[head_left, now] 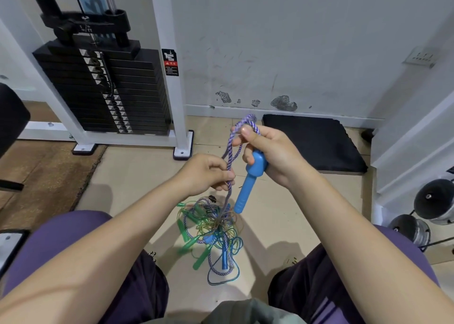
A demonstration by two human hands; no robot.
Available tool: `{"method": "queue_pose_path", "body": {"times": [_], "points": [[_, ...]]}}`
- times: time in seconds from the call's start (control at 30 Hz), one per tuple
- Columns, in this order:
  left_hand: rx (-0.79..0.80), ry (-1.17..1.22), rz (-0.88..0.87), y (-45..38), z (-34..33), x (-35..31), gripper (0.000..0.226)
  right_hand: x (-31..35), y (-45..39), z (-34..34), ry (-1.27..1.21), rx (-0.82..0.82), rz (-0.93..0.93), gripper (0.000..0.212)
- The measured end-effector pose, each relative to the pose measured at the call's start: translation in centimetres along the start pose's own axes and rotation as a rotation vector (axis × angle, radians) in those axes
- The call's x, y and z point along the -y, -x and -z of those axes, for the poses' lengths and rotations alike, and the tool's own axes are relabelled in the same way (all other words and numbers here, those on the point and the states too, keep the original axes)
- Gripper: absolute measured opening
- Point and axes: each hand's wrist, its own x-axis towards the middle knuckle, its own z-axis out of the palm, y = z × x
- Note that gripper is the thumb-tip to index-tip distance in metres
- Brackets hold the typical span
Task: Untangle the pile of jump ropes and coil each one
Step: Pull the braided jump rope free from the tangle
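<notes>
Both hands work above a tangle of jump ropes on a gym floor. Right hand (267,151) grips a blue handle (250,181) against the palm while its thumb and forefinger pinch a loop of purple braided rope (229,151) at the top. Left hand (206,173), lower and just beside it, pinches the same rope between thumb and curled fingers where the strands run down.

From there the purple rope drops straight into the pile (213,235) lying on the pale tiles between the seated person's knees, where green handles (183,227), a second blue handle (224,257) and thin green, yellow and blue cords are wound through one another.

Judging by how it hangs, the braided rope is soft, light and limp, with enough texture to hold without slipping; the thin plastic cords look slicker and springier and are likely to snag on it. The rigid handles offer the surest place to take hold, and feeding the rope hand over hand from the held handle seems the safest way to draw it free.

A black weight stack (108,90) stands at left, a dark mat (312,141) lies against the scuffed wall, and dumbbells (432,203) sit at right.
</notes>
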Motion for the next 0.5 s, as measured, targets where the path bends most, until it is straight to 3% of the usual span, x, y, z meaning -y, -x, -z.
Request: {"method": "queue_pose_path", "body": {"times": [0.1, 0.2, 0.3, 0.37, 0.5], "points": [[-0.060, 0.204, -0.042, 0.0, 0.6, -0.9, 0.013, -0.4, 0.1, 0.6, 0.092, 0.022, -0.047, 0.018], [-0.136, 0.370, -0.112, -0.2, 1.5, -1.5, 0.013, -1.5, 0.7, 0.6, 0.267, 0.156, -0.147, 0.007], [-0.198, 0.513, -0.134, -0.1, 2.1, -1.9, 0.012, -2.5, 1.1, 0.1, 0.394, 0.235, -0.221, 0.009], [-0.201, 0.515, -0.136, -0.1, 2.4, -1.9, 0.014, -2.6, 1.1, -0.3, 0.419, 0.198, -0.194, 0.009], [-0.121, 0.235, -0.117, 0.1, 2.5, -1.3, 0.011, -1.5, 0.8, -0.6, 0.302, 0.121, -0.078, 0.019]]}}
